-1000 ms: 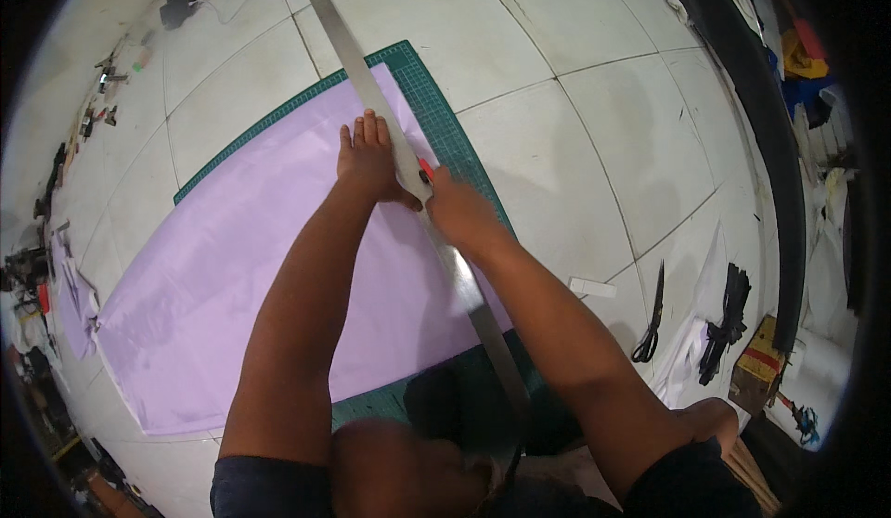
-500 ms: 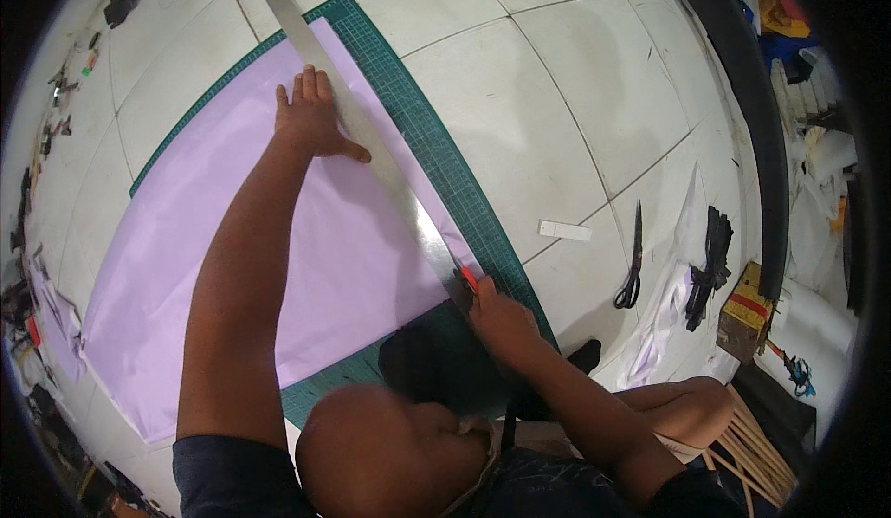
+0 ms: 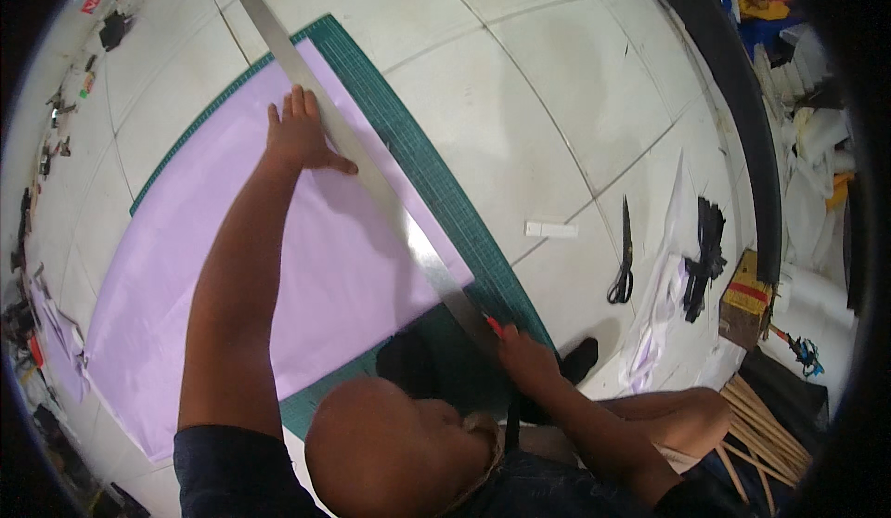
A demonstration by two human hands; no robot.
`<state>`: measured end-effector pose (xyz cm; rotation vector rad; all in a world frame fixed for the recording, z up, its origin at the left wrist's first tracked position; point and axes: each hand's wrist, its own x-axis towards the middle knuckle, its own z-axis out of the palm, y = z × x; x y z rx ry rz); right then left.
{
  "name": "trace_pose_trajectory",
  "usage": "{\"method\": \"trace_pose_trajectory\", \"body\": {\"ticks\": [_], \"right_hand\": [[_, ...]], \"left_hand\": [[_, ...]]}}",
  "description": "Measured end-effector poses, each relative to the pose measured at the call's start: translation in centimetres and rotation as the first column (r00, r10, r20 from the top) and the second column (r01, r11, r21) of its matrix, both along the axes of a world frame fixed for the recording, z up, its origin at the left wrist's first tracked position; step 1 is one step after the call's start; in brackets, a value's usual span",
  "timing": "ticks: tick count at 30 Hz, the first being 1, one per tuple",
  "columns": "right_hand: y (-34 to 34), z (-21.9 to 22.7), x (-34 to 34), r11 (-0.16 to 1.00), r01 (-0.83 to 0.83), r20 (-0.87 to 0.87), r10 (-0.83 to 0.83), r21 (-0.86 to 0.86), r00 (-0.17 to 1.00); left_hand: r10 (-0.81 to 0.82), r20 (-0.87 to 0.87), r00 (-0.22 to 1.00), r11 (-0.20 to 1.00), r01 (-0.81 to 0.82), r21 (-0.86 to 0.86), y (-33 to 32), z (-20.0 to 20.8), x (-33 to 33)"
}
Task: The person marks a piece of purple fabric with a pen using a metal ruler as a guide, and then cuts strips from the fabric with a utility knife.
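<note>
- Pale tiled floor (image 3: 534, 82) noted as work surface; one green cutting mat (image 3: 408, 151) is laid on it.
- One lilac sheet (image 3: 329, 267) is spread over the mat, past its left side.
- One steel ruler (image 3: 401, 224) is set slantwise across sheet and mat, its far end projecting beyond both.
- Left hand (image 3: 302, 139): laid flat, fingers apart, at the ruler's left edge.
- Right hand (image 3: 529, 360): clamped around one red cutter (image 3: 494, 326), held over the mat beside the ruler, past the sheet's near right corner.
- Near part of mat is obstructed by a person's head (image 3: 376, 444).
- To the right, well apart from the sheet: one small white block (image 3: 551, 229), one pair of scissors (image 3: 624, 253), one black bundle (image 3: 705, 253), one yellow-and-brown box (image 3: 747, 300).
- Several wooden sticks (image 3: 766, 430) are seen at lower right; exact count cannot be told.
</note>
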<state>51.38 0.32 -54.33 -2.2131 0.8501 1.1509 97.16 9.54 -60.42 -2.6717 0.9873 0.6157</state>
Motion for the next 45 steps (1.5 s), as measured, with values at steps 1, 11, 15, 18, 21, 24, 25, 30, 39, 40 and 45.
{"method": "trace_pose_trajectory", "body": {"ticks": [1, 11, 15, 18, 21, 24, 25, 30, 39, 40, 45], "right_hand": [[0.2, 0.6, -0.5, 1.0, -0.021, 0.111, 0.021, -0.004, 0.994], [-3.8, 0.9, 11.7, 0.987, 0.162, 0.451, -0.152, 0.019, 0.88], [-3.4, -2.7, 22.5, 0.995, 0.097, 0.625, -0.085, 0.014, 0.776], [-2.7, -3.0, 30.0, 0.994, 0.1, 0.631, -0.109, 0.049, 0.768], [-2.5, -4.1, 35.4, 0.991, 0.11, 0.638, -0.13, 0.07, 0.759], [-2.5, -5.5, 38.7, 0.995, 0.076, 0.7, -0.1, 0.065, 0.707], [-2.4, -5.6, 39.6, 0.996, 0.057, 0.698, -0.086, 0.064, 0.711], [-1.5, -4.9, 43.4, 0.997, 0.057, 0.669, -0.083, 0.061, 0.739], [-5.3, -2.6, 43.1, 1.0, 0.006, 0.772, 0.016, -0.025, 0.636], [-6.2, -2.0, 42.0, 1.0, 0.018, 0.728, -0.004, -0.012, 0.686], [-7.4, -0.2, 38.7, 0.991, 0.113, 0.692, -0.033, -0.07, 0.721]], "left_hand": [[0.0, -0.017, 1.0, 1.0, 0.0, 0.027, 0.0, 0.3, -0.2], [-0.031, -0.07, 0.997, 0.989, 0.02, -0.149, 0.2, 0.4, 5.5], [0.012, 0.044, 0.999, 0.966, 0.0, -0.26, 0.8, -1.0, 6.3], [0.071, 0.051, 0.996, 0.983, -0.061, -0.171, -0.1, 0.3, 7.1], [0.08, 0.002, 0.997, 0.996, -0.08, -0.049, -1.0, 0.8, 8.7], [0.05, -0.041, 0.998, 0.999, -0.049, 0.01, -1.3, 0.6, 9.5], [0.039, -0.047, 0.998, 0.999, -0.038, 0.024, -1.0, 0.7, 9.5], [0.015, -0.035, 0.999, 0.999, -0.013, 0.035, -0.6, 1.1, 10.8], [-0.06, -0.027, 0.998, 0.932, 0.047, -0.36, 2.3, 0.7, 14.8], [-0.059, -0.075, 0.995, 0.903, 0.021, -0.43, 2.1, 1.0, 13.7], [-0.084, -0.103, 0.991, 0.867, 0.022, -0.498, 1.5, 1.0, 13.1]]}}
